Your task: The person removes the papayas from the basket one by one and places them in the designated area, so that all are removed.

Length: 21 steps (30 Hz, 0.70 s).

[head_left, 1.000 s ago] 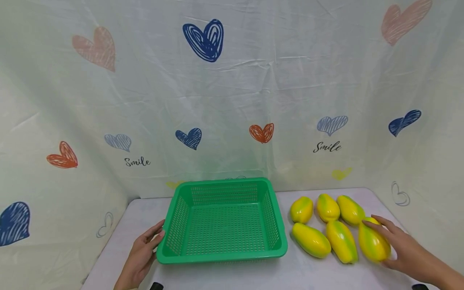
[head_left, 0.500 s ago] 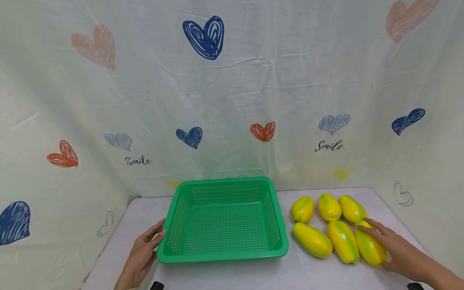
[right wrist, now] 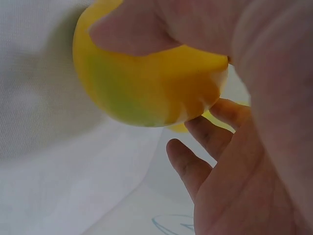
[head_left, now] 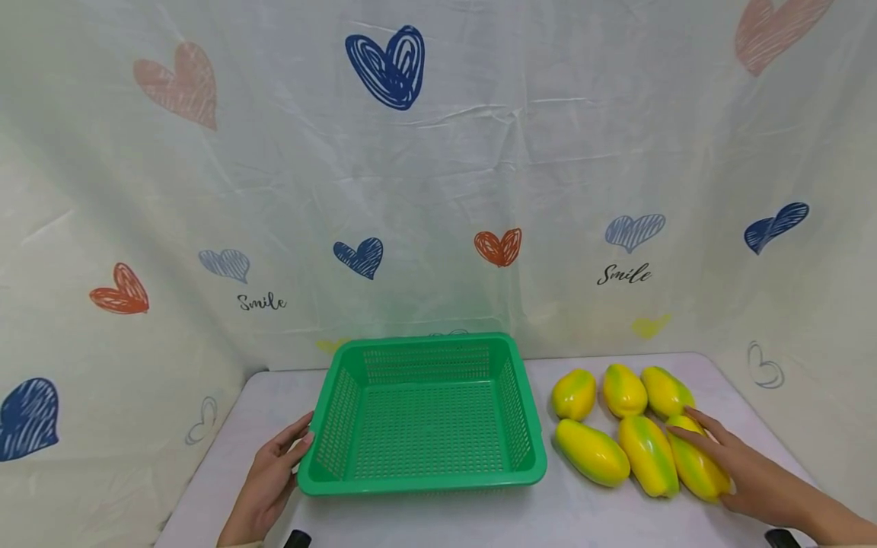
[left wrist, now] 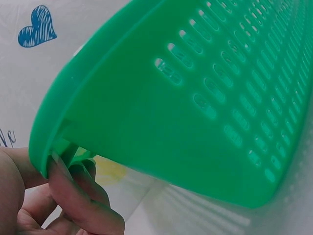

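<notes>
A green plastic basket [head_left: 425, 487] with slotted walls sits on the table, nothing inside it. My left hand [head_left: 266, 478] holds its left rim; in the left wrist view the fingers curl under the rim [left wrist: 73, 83]. To the basket's right lie several glossy yellow-green papayas in two rows. My right hand [head_left: 757, 479] grips the front-row rightmost papaya [head_left: 695, 468], thumb on the near side and fingers over the far side. That papaya [right wrist: 132, 93] rests on the table against the neighbouring papaya [head_left: 648, 457]. The hand hides part of it.
The back row holds a left papaya [head_left: 574, 394], a middle papaya [head_left: 625, 390] and a right papaya [head_left: 667, 392]. Another papaya [head_left: 592, 453] lies at the front left, near the basket. A white curtain [head_left: 438, 183] printed with hearts hangs behind the pale table [head_left: 493, 525].
My right hand has shifted the rightmost front papaya left, up against its neighbour, and set it more upright in line with the row. The left hand and basket stay put.
</notes>
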Tool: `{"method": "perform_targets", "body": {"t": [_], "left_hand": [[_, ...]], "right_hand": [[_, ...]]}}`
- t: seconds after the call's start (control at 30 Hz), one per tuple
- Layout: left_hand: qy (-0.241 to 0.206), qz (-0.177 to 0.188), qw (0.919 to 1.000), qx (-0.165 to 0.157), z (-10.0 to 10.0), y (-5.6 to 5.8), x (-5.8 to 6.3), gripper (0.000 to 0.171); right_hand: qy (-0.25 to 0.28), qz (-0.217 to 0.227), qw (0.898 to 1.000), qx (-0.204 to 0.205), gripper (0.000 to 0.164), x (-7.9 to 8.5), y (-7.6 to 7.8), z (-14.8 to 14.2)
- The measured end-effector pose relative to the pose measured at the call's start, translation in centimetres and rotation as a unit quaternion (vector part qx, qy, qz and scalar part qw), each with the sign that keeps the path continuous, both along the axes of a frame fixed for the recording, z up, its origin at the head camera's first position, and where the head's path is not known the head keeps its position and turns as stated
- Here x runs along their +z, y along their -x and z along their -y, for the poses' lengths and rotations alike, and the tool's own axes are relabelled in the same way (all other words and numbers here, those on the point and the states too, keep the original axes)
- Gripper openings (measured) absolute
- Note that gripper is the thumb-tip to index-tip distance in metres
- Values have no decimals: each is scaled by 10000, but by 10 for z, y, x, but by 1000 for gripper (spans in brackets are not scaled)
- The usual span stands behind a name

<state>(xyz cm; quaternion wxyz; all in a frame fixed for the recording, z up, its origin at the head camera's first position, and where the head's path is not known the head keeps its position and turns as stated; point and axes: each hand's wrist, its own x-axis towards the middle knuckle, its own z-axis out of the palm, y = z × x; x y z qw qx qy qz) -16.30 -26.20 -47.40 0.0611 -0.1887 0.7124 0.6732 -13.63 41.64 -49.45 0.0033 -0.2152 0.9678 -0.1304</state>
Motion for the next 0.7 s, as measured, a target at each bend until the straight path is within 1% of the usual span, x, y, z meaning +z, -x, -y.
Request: {"method": "perform_targets", "body": {"t": [0.1, 0.17, 0.3, 0.4, 0.53, 0.7], "left_hand": [[15, -28, 10000, -14, 0, 0, 1, 58], [16, -50, 10000, -25, 0, -1, 1, 58], [8, -97, 9999, -36, 0, -2, 1, 57], [20, -76, 10000, -19, 0, -1, 1, 57], [41, 18, 10000, 16, 0, 0, 1, 58], [33, 69, 10000, 39, 0, 1, 1, 58]], "right_hand": [[42, 56, 10000, 51, 105, 0, 1, -1], [70, 178, 9998, 26, 104, 1, 1, -1], [188, 504, 9985, -129, 101, 4, 2, 1], [268, 667, 9972, -215, 100, 5, 3, 1], [277, 662, 9971, -240, 102, 6, 2, 2], [269, 769, 9961, -352, 102, 8, 3, 3]]}}
